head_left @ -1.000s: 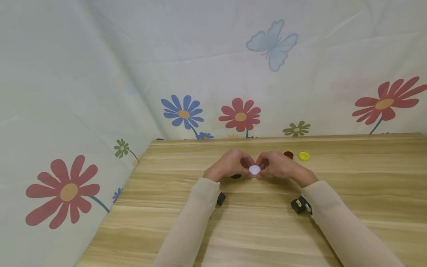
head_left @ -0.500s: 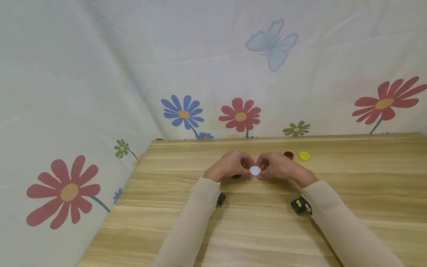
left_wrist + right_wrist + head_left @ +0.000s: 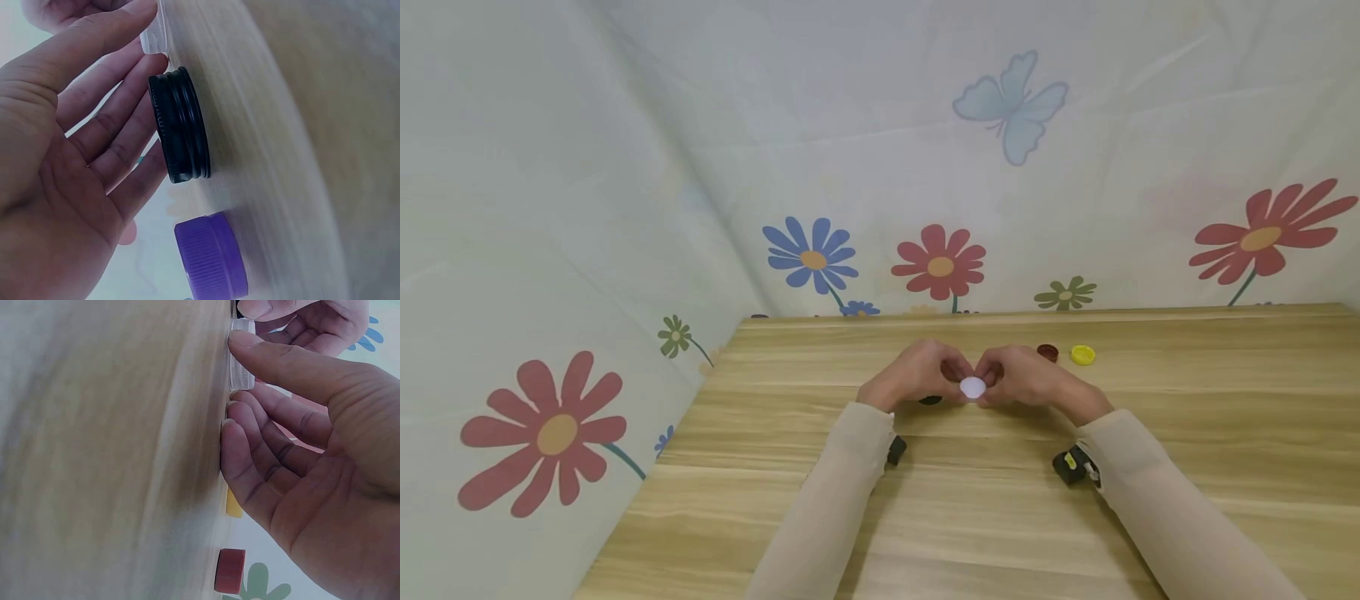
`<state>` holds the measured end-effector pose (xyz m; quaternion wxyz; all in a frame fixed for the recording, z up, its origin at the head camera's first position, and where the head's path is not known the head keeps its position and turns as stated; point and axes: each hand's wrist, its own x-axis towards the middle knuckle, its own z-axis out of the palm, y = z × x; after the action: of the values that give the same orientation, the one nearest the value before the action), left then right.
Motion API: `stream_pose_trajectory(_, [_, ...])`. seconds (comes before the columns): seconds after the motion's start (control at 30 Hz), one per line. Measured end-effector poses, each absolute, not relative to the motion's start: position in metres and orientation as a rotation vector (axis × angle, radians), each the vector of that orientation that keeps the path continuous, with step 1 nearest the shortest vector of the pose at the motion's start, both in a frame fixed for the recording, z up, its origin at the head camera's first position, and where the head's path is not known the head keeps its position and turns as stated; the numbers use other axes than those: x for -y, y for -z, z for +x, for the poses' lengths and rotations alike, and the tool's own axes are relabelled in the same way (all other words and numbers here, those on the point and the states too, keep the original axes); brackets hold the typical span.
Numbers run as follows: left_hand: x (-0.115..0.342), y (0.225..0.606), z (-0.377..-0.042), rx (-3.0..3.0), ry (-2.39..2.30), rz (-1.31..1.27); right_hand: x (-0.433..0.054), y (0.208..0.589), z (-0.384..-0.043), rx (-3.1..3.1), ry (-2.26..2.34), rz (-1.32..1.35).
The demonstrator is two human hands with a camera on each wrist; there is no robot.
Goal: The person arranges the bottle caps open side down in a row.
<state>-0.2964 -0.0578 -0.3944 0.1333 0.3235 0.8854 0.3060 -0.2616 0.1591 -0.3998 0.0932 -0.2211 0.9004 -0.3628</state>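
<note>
A white ribbed bottle cap [image 3: 973, 387] lies flat at the table surface between my two hands. My left hand [image 3: 919, 372] pinches its left side with thumb and finger, and my right hand [image 3: 1021, 375] pinches the right side. In the right wrist view, the cap's ribbed wall [image 3: 242, 372] shows beside the right thumb. Close under the left hand sits a black threaded cap [image 3: 179, 125], mostly covered by that hand in the head view. A purple cap [image 3: 211, 257] stands beyond it in the left wrist view and is hidden from the head camera.
Behind and right of the right hand lie a dark red cap [image 3: 1048, 352] and a yellow cap [image 3: 1082, 355]. All of this is on a wood-grain table [image 3: 970, 517], with a flower-printed cloth [image 3: 880, 167] along its back and left sides.
The head view has shifted slightly, so the scene sits a little lower. Both hands stay on the white cap in nearly the same pose; the other caps have not moved.
</note>
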Motion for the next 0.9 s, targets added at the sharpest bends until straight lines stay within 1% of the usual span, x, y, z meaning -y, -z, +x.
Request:
stream_pose_trajectory(0.2, [0.061, 0.395, -0.298, -2.546, -0.924, 0.939, -0.158, 0.399, -0.262, -2.661, 1.086, -0.655])
stream_pose_trajectory(0.5, [0.06, 0.391, -0.299, -2.588, -1.02, 0.87, -0.16, 0.391, -0.258, -2.72, 1.069, -0.644])
stream_pose_trajectory(0.63, [0.055, 0.387, -0.299, -2.655, -1.067, 0.899, -0.164, 0.387, -0.256, -2.802, 1.052, -0.642])
stream_pose_trajectory(0.9, [0.041, 0.38, -0.3, -2.715, -1.141, 0.937, -0.177, 0.378, -0.252, -2.871, 1.17, -0.622])
